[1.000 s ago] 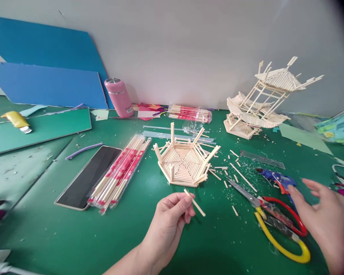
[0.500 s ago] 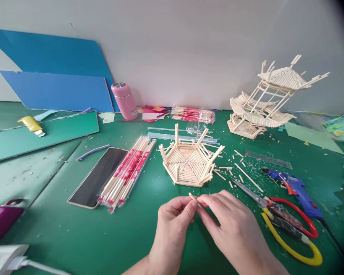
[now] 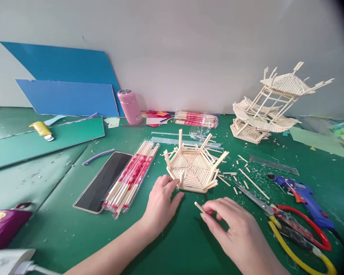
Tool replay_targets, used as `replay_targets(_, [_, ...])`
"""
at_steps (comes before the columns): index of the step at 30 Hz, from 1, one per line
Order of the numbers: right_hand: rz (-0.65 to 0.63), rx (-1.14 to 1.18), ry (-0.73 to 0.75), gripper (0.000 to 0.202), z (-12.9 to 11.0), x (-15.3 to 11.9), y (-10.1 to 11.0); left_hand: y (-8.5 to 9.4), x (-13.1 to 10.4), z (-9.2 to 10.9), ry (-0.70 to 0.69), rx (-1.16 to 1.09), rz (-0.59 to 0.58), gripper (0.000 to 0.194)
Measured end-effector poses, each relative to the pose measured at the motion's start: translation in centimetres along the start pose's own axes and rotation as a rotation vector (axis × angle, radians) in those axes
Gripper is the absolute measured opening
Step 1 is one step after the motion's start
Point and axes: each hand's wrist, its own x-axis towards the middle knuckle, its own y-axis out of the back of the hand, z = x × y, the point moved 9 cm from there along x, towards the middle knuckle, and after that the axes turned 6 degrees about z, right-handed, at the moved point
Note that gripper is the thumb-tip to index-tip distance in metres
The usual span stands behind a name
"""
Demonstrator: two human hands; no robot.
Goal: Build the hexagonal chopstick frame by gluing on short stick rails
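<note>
An octagonal-looking frame of pale wooden sticks (image 3: 190, 170), with short posts rising from its rim, lies on the green table. My left hand (image 3: 164, 202) is at its near left edge, thumb and fingers apart, fingertips beside the front post; nothing is held in it. Between the thumb and fingers of my right hand (image 3: 232, 225) is a short stick piece (image 3: 199, 207), its free end pointing up and left, just in front of the frame. Cut stick bits (image 3: 253, 183) are scattered right of the frame.
Scissors (image 3: 260, 202) and a blue glue gun (image 3: 306, 194) lie at the right. A stick pavilion (image 3: 266, 118) stands at the back right. Wrapped sticks (image 3: 134, 175) and a phone (image 3: 103, 183) are at the left, a pink bottle (image 3: 130, 107) behind them.
My left hand has let go of the short stick and moved forward and left to the frame, its fingers spreading. My right hand keeps the stick. The camera view has shifted slightly.
</note>
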Motion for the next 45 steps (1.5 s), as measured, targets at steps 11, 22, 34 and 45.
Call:
replay_targets(11, [0.023,0.042,-0.049,0.010,1.0,1.2,1.3,-0.7,2.0,1.4,-0.153,0.106,-0.106,0.023])
replay_targets(22, [0.082,0.170,-0.163,0.010,1.9,4.4,7.4,3.5,5.2,7.7,-0.144,-0.076,-0.107,0.020])
replay_targets(34, [-0.075,0.427,-0.165,0.019,1.5,8.7,6.5,3.9,4.9,6.3,0.272,-0.456,-0.144,0.026])
replay_targets(45, [-0.161,0.397,-0.191,0.016,1.8,9.5,5.3,2.5,3.8,4.4,0.117,-0.345,-0.157,0.025])
